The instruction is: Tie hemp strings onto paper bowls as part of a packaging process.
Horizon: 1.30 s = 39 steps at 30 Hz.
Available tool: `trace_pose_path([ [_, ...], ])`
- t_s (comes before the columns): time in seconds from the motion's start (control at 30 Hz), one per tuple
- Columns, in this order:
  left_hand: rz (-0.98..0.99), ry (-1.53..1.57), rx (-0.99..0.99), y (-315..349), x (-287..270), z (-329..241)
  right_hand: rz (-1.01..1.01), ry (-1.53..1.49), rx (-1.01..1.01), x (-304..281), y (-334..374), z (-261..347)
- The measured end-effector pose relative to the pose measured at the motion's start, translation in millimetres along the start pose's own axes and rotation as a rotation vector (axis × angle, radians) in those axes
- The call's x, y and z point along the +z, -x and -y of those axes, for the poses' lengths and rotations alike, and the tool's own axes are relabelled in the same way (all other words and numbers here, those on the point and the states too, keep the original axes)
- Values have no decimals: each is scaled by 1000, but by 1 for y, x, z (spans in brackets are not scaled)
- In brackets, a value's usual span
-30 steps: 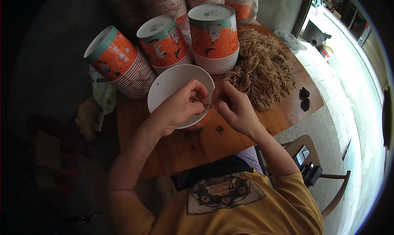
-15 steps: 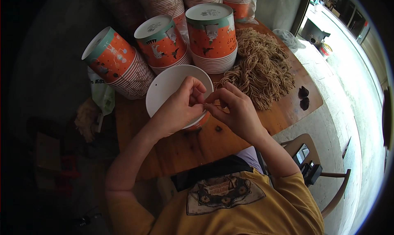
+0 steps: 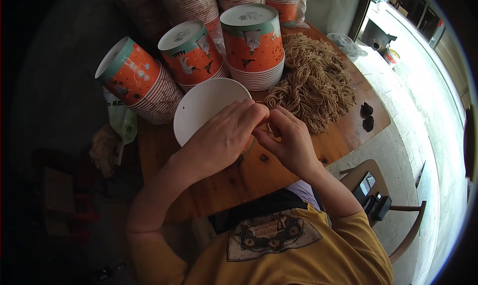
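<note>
A white-lined paper bucket (image 3: pixel 201 103) tilts on the table in front of me, its open mouth toward me and a small dark hole near its left rim. My left hand (image 3: pixel 224 130) reaches over its right side, back of the hand up, fingers closed and tips hidden. Against it, my right hand (image 3: pixel 286 135) is closed in a pinch, thumb and forefinger meeting the left fingertips just off the bucket's right rim. Whatever they pinch is too small and covered to make out. Beyond my right hand lies a heap of tan cords (image 3: pixel 318 86).
Upside-down stacks of orange and green printed buckets (image 3: pixel 251 46) stand behind, with bagged stacks (image 3: pixel 186 6) farther back. Two dark lumps (image 3: pixel 367 116) lie at the table's right. A chair (image 3: pixel 373 185) holding a phone (image 3: pixel 367 184) stands at the right.
My left hand has turned over and shifted right, its back now covering the fingertips. The right hand has stayed close by, still pinching. The whole view has shifted slightly.
</note>
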<state>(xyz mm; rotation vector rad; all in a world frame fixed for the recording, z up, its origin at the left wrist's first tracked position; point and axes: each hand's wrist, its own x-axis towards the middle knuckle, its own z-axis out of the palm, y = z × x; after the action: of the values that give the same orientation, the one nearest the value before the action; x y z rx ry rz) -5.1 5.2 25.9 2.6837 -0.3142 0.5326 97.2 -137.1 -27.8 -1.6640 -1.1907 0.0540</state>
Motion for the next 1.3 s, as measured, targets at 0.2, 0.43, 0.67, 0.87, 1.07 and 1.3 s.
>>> trace_pose_path([
  [0.2,81,106,-39,-1,-9,4,26,-224,148,9,-1,-2],
  [0.43,-71,198,-294,15,-10,10,73,-424,240,16,1,-10],
  [0.67,17,401,-470,20,-3,0,86,-485,233,21,2,-9],
  [0.87,-23,488,-496,25,2,4,128,-484,312,16,3,0],
  [1.07,-86,456,-464,27,2,5,230,-701,476,12,8,-9],
  [1.3,131,863,-717,27,4,22,280,-847,482,19,11,-16],
])
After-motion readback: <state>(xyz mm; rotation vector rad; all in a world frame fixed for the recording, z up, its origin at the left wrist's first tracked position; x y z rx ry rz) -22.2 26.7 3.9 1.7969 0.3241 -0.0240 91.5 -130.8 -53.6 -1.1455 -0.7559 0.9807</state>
